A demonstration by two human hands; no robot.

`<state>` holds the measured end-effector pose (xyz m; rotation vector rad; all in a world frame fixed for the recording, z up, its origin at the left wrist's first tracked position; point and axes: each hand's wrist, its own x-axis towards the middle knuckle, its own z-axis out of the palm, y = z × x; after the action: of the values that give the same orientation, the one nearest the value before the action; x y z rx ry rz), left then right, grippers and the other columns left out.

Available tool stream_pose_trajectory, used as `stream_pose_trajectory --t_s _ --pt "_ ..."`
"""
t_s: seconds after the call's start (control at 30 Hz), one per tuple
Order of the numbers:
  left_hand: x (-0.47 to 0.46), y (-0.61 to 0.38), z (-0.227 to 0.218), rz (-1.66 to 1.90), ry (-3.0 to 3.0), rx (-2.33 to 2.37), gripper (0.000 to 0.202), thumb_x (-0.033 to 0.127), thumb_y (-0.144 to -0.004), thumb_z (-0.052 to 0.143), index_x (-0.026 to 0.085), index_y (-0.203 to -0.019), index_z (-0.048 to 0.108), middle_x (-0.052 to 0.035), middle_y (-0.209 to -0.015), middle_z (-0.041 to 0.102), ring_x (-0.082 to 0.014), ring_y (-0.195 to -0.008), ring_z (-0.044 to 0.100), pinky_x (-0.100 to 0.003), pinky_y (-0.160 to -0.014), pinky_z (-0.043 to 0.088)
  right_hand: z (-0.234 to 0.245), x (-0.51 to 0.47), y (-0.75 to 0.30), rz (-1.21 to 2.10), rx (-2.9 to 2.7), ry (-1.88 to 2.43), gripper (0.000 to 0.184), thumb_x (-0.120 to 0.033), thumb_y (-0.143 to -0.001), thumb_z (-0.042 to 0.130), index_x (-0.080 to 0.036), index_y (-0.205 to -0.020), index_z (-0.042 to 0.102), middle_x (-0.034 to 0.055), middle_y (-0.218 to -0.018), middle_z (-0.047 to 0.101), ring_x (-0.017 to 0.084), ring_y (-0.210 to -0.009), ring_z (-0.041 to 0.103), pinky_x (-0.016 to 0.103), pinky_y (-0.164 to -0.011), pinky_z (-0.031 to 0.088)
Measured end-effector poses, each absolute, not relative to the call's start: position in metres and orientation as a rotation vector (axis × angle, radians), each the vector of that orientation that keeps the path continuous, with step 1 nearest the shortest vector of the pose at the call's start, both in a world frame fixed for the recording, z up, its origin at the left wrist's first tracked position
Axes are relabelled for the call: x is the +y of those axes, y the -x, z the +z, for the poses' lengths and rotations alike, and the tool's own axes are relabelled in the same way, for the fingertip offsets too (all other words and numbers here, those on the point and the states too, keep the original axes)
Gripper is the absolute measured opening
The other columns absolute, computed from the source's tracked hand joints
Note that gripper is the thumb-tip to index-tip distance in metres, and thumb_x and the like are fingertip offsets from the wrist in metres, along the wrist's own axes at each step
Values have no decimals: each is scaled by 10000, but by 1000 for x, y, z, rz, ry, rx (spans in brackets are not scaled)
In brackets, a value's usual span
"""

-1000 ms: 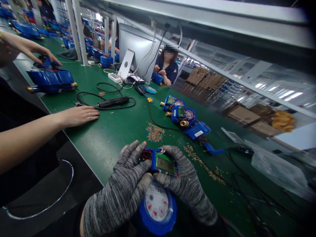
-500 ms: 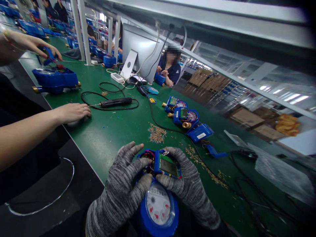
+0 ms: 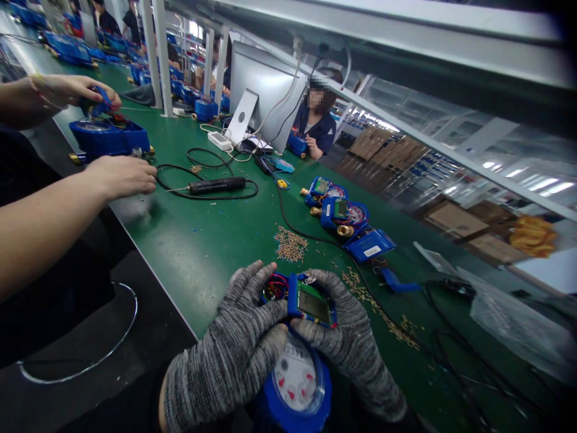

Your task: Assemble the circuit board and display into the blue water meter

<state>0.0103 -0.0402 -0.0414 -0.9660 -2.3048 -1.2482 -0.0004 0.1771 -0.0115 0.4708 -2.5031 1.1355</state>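
A blue water meter (image 3: 295,379) with a round dial and red pointers stands close in front of me, tilted. My right hand (image 3: 349,343), in a grey knitted glove, grips a display module (image 3: 314,305) with a green board and grey screen between thumb and fingers. This module sits over the meter's upper end, on edge beside an open compartment of red and dark wires (image 3: 276,287). My left hand (image 3: 229,343), gloved alike with bare fingertips, rests over the compartment's left side. Its thumb and forefinger press at the module's left edge; its other fingers hold the blue housing.
Loose brass screws (image 3: 291,243) lie beyond my hands, more along a black cable to the right. An electric screwdriver (image 3: 216,185) lies left of centre. Opened meters (image 3: 345,213) stand right. At left, a co-worker's hands (image 3: 121,177) are by another meter (image 3: 108,138). A monitor (image 3: 265,90) stands behind.
My left forefinger and thumb have shifted slightly down and right against the module. The co-worker's nearer hand has lifted back toward their meter, and their other hand has closed round a blue part.
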Motion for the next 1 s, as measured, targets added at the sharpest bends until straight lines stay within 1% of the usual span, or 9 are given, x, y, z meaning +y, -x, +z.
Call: stream_pose_trajectory --t_s 0.13,0.27,0.4,0.5,0.57,0.7,0.73,0.87,1.0 --pt "-38 2 -33 -1155 1032 -2453 294 263 -992 461 158 -1158 680 -217 -1567 355 -419 -1506 230 -756 -1166 233 -13 178 1 1093 -2517 -464 542 -532 -768 810 -285 -1198 593 46 -1154 684 241 -1034 693 366 -859 623" --pt "-44 16 -24 -1215 1178 -2507 321 283 -1000 449 163 -1143 709 -205 -1560 390 -394 -1506 250 -741 -1190 164 -11 178 1 1114 -2526 -476 527 -520 -780 803 -276 -1199 596 51 -1165 682 234 -1040 694 352 -861 626" --pt "-46 20 -26 -1331 1121 -2442 259 281 -971 522 182 -1035 753 -179 -1487 495 -372 -1471 330 -692 -1188 259 -8 176 1 1114 -2537 -482 548 -528 -752 819 -258 -1177 603 62 -1142 692 246 -1025 700 371 -854 629" --pt "-44 20 -33 -1564 800 -2269 113 261 -900 651 212 -921 751 -116 -1337 626 -309 -1344 508 -599 -1128 422 -7 175 0 1127 -2548 -461 550 -541 -737 826 -262 -1156 607 54 -1115 698 243 -995 706 368 -818 636" --pt "-44 21 -35 -1651 591 -2178 81 234 -859 700 212 -934 722 -92 -1282 655 -262 -1243 591 -542 -1081 485 -6 176 0 1115 -2554 -447 545 -551 -733 826 -267 -1146 614 51 -1112 699 248 -995 705 379 -815 636" --pt "-48 33 -33 -1611 603 -2209 369 263 -818 755 199 -1170 665 -105 -1337 622 -247 -1273 572 -520 -1111 459 -6 176 0 1109 -2548 -439 572 -561 -715 837 -272 -1155 614 49 -1111 698 252 -988 706 392 -824 633" --pt "-49 36 -31 -1608 672 -2242 385 277 -820 757 204 -1187 667 -103 -1345 617 -248 -1285 564 -513 -1115 457 -6 176 0 1111 -2548 -443 571 -560 -714 838 -274 -1155 614 48 -1109 699 250 -983 707 386 -814 634" --pt "-49 49 -25 -1663 903 -2263 137 277 -878 692 200 -982 737 -94 -1245 668 -238 -1231 597 -471 -1056 504 -6 175 1 1115 -2534 -454 554 -551 -719 839 -271 -1144 622 46 -1104 703 250 -990 707 388 -821 634" --pt "-49 54 -25 -1742 902 -2217 113 269 -878 672 168 -881 722 -121 -1240 666 -248 -1188 625 -471 -1034 508 -5 174 0 1138 -2530 -429 555 -524 -702 855 -264 -1135 626 50 -1108 698 260 -1002 700 412 -843 626"
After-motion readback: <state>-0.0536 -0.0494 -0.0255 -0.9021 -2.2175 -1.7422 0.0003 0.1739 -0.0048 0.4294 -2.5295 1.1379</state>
